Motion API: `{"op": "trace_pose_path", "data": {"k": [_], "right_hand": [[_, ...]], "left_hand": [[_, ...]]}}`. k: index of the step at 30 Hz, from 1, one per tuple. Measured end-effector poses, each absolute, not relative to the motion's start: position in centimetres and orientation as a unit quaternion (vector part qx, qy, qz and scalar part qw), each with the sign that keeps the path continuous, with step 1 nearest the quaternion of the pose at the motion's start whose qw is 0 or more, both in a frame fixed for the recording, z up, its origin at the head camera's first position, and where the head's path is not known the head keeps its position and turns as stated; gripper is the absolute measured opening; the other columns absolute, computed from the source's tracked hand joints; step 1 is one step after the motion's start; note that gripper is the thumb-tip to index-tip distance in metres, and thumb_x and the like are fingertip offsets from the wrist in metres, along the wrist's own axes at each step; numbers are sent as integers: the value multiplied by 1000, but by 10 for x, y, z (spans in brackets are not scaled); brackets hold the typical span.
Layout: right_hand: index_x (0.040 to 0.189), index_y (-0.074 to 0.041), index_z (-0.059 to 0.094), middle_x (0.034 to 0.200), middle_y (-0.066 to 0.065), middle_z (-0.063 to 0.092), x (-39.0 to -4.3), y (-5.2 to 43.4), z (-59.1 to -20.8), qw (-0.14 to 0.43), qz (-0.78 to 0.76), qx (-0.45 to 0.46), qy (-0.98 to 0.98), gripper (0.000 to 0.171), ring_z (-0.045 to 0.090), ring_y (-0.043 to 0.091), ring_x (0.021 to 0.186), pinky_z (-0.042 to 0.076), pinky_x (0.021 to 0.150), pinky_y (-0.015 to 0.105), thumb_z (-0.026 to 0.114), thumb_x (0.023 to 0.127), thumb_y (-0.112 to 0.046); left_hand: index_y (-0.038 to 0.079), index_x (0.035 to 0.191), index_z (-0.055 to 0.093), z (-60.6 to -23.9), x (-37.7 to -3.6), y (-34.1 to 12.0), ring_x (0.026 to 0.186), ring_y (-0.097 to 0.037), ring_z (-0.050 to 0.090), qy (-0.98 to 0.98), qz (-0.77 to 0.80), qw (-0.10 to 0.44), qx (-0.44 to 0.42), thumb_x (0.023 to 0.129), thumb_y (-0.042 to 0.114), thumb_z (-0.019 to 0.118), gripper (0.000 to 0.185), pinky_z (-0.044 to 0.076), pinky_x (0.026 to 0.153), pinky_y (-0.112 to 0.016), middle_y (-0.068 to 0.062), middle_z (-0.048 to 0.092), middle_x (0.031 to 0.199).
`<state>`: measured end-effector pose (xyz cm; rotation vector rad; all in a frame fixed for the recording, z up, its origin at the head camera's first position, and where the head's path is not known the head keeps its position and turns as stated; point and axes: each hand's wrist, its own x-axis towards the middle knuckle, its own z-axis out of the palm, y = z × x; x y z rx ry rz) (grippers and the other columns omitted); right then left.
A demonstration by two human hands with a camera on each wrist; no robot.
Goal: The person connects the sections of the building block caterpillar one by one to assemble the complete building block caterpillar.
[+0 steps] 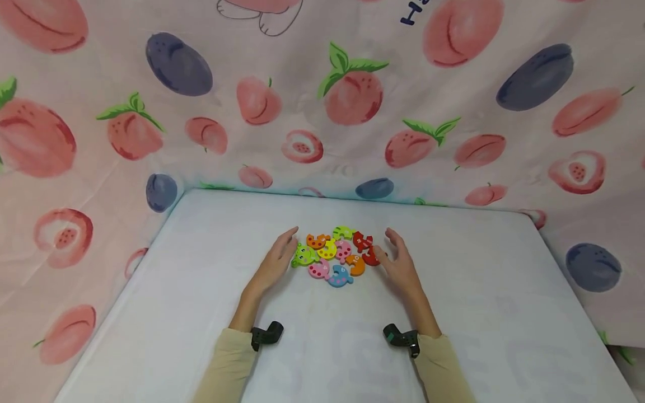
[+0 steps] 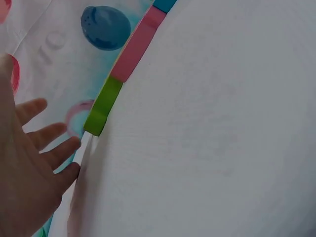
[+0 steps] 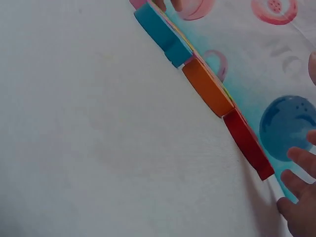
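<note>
We have our left grip (image 1: 274, 260) relaxed, fingers extended, near the green head (image 1: 304, 256); our right grip (image 1: 401, 270), fingers likewise uncurled, is just beside a red piece (image 1: 370, 257). Between them, colourful pieces (image 1: 328, 255) lie clustered on the desk (image 1: 312, 336).

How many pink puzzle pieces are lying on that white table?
2: one pink piece just right of the yellow piece, the other pink piece just left of the blue piece. None seems hidden.

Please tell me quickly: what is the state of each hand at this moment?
Left hand: open, holding nothing, beside the green animal-head puzzle piece.
Right hand: open, holding nothing, near the rightmost red puzzle piece.
</note>
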<state>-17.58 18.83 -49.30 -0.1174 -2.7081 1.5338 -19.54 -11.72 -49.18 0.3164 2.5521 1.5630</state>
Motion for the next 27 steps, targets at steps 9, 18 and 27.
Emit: {"op": "trace_pose_path", "data": {"k": [9,18,27], "right_hand": [[144,-29,24,150,-3,31,-177,186,-502,-24,499,-55,-864,73,21,22,141,22,112,54,60,84,-49],[143,-22,30,148,2,34,-177,183,-512,-2,460,-12,-888,80,29,24,136,34,108,47,67,77,-49],[136,-14,41,141,9,42,-175,182,-511,10,412,7,-911,63,36,28,131,33,108,48,65,83,-38]], "left_hand": [[31,140,34,-496,-192,-118,142,-21,22,855,492,121,114,88,54,49,59,20,113,-52,5,30,150],[29,140,34,-503,-192,-120,140,-21,26,882,441,98,131,85,32,64,63,23,113,-48,3,32,149],[25,132,48,-504,-192,-121,138,-22,31,900,404,72,147,84,29,67,52,27,112,-48,3,39,145]]}}
